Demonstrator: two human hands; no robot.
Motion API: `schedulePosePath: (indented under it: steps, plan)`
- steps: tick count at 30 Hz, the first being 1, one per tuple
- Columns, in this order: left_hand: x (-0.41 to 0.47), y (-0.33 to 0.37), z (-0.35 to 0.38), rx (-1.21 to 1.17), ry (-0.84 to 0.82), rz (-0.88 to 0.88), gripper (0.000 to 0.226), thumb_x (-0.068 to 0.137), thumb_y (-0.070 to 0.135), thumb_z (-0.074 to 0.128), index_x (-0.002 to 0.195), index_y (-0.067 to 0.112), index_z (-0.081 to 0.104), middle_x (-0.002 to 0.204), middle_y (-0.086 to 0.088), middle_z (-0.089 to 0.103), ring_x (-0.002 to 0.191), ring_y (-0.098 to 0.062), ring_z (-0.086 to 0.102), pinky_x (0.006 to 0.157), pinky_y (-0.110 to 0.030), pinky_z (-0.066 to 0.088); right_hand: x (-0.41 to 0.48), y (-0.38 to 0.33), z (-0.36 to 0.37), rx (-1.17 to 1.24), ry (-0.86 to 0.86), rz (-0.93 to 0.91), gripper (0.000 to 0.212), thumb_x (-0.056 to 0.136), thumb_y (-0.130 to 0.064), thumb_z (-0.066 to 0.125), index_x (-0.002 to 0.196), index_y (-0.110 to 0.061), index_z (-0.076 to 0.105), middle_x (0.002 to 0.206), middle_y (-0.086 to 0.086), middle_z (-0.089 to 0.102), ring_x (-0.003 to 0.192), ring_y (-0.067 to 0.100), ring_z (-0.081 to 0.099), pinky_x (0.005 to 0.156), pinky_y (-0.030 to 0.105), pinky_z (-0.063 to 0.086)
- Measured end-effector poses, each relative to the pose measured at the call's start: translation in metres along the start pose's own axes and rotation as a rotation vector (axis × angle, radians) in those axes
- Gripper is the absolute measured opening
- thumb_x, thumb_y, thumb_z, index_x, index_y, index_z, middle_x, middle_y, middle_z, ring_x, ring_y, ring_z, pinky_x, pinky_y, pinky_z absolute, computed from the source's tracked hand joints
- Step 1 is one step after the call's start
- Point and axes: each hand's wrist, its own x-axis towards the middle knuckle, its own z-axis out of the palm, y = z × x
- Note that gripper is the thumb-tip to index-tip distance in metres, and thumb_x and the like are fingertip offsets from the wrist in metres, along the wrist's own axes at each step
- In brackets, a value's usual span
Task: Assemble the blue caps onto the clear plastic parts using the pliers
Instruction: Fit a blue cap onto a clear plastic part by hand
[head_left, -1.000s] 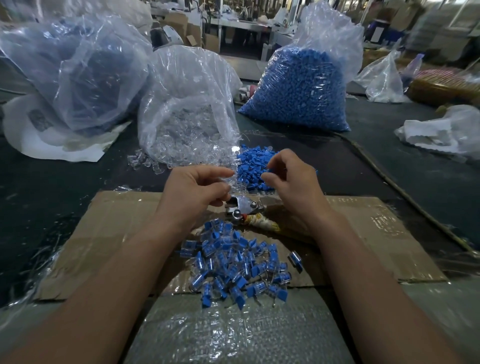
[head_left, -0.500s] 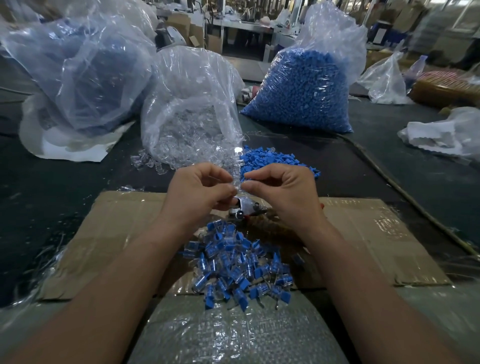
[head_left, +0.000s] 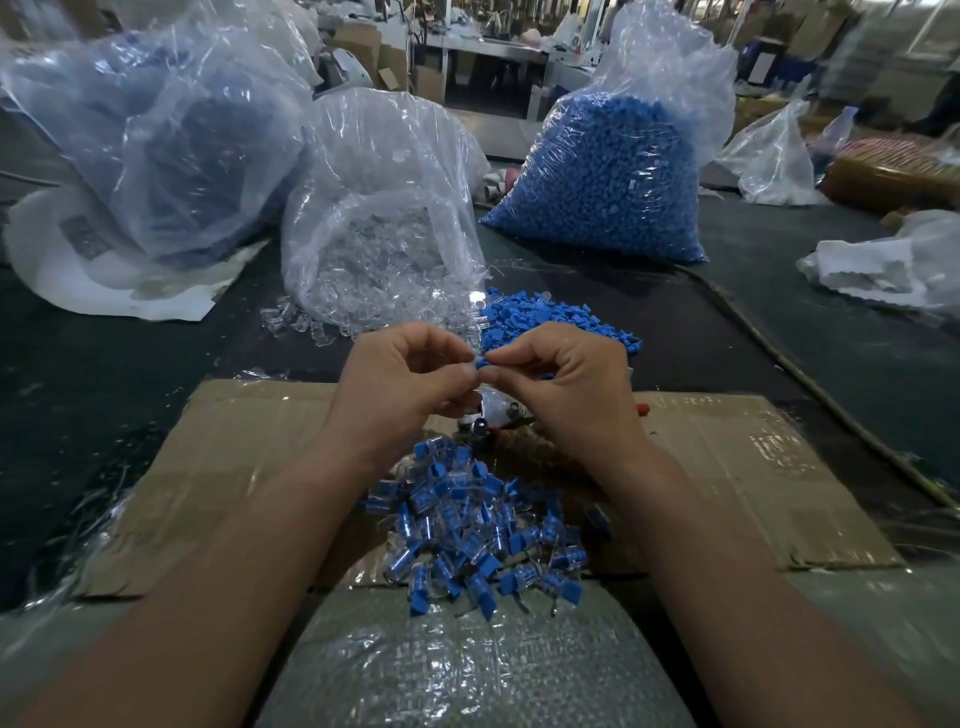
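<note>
Above the cardboard sheet (head_left: 234, 467) on the bench (head_left: 104, 364), a blue cap (head_left: 481, 361) is pinched between the curled fingers of the left hand (head_left: 400, 384) and the right hand (head_left: 571, 387). Whether a clear part is held with it cannot be told. The pliers (head_left: 488, 415) are seen lying just beneath the hands, ungripped. Finished pieces (head_left: 467, 530) are heaped nearer the body. Loose blue caps (head_left: 550, 322) are piled just behind the hands, beside the bag of clear parts (head_left: 379, 223).
</note>
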Motion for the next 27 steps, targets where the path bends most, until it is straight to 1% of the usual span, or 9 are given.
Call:
schedulePosePath:
  steps: [3,6,8,10,12,15,20,24,27]
  plan:
    - [0.0,0.001,-0.001,0.013,0.012,0.011,0.02,0.077,-0.008,0.064,0.07,0.011,0.062,0.054,0.0,0.066,0.05,-0.011,0.063,0.049,-0.017,0.051,0.0,0.001,-0.003,0.019,-0.078,0.0,0.019,0.07,-0.004,0.075,0.09,-0.002,0.072,0.08,-0.001,0.066,0.071,0.001,0.06,0.069,0.014,0.051]
    - [0.0,0.002,-0.001,0.02,0.005,-0.003,0.021,0.077,-0.009,0.063,0.068,0.01,0.062,0.052,-0.001,0.064,0.047,-0.01,0.061,0.048,-0.017,0.05,-0.001,0.0,-0.005,0.012,-0.118,-0.023,0.019,0.071,-0.003,0.075,0.09,-0.003,0.072,0.08,-0.003,0.064,0.072,0.005,0.061,0.07,0.016,0.052]
    - [0.0,0.004,-0.002,-0.014,-0.008,-0.036,0.021,0.076,-0.01,0.062,0.067,0.009,0.062,0.05,-0.003,0.063,0.045,-0.011,0.06,0.045,-0.018,0.049,0.0,-0.001,-0.006,0.002,-0.12,-0.069,0.021,0.071,-0.005,0.075,0.091,-0.006,0.071,0.083,-0.002,0.064,0.076,0.01,0.063,0.071,0.018,0.052]
    - [0.0,0.006,-0.003,-0.057,-0.03,-0.078,0.024,0.075,-0.012,0.06,0.065,0.009,0.063,0.05,-0.005,0.063,0.044,-0.012,0.06,0.044,-0.018,0.048,0.0,-0.001,-0.008,-0.002,-0.152,-0.102,0.027,0.073,-0.005,0.073,0.099,-0.01,0.07,0.089,-0.003,0.065,0.081,0.01,0.063,0.074,0.02,0.052]
    - [0.001,0.007,-0.005,-0.074,-0.059,-0.119,0.029,0.073,-0.013,0.06,0.059,0.012,0.065,0.049,-0.006,0.062,0.043,-0.013,0.059,0.042,-0.018,0.047,0.0,0.0,-0.009,0.014,-0.19,-0.116,0.031,0.072,-0.001,0.072,0.102,-0.009,0.069,0.092,-0.004,0.065,0.082,0.009,0.063,0.076,0.02,0.052]
    - [0.001,0.007,-0.006,-0.069,-0.092,-0.157,0.032,0.072,-0.013,0.06,0.054,0.012,0.067,0.047,-0.007,0.06,0.041,-0.013,0.058,0.04,-0.018,0.046,0.0,0.002,-0.009,0.031,-0.216,-0.131,0.031,0.07,0.002,0.072,0.1,-0.008,0.069,0.09,-0.006,0.064,0.084,0.008,0.062,0.076,0.016,0.051]
    - [0.0,0.005,-0.005,-0.065,-0.114,-0.15,0.022,0.072,-0.013,0.061,0.063,0.007,0.065,0.049,-0.006,0.061,0.041,-0.013,0.058,0.041,-0.018,0.046,0.0,0.001,-0.012,0.043,-0.225,-0.14,0.036,0.068,-0.002,0.076,0.097,-0.02,0.065,0.084,-0.007,0.064,0.078,0.01,0.064,0.072,0.016,0.053]
    - [0.0,0.005,-0.006,-0.084,-0.126,-0.142,0.018,0.072,-0.011,0.063,0.065,0.005,0.065,0.052,-0.007,0.063,0.044,-0.015,0.06,0.043,-0.019,0.047,-0.001,0.0,-0.012,0.062,-0.223,-0.113,0.032,0.067,-0.006,0.077,0.092,-0.022,0.066,0.079,-0.014,0.063,0.076,0.005,0.064,0.071,0.017,0.053]
    - [0.0,0.004,-0.007,-0.107,-0.123,-0.129,0.019,0.071,-0.008,0.064,0.063,0.009,0.066,0.053,-0.006,0.064,0.046,-0.015,0.061,0.045,-0.019,0.049,-0.001,0.0,-0.011,0.083,-0.194,-0.086,0.03,0.067,-0.005,0.077,0.089,-0.021,0.066,0.076,-0.011,0.064,0.073,0.003,0.064,0.068,0.014,0.052]
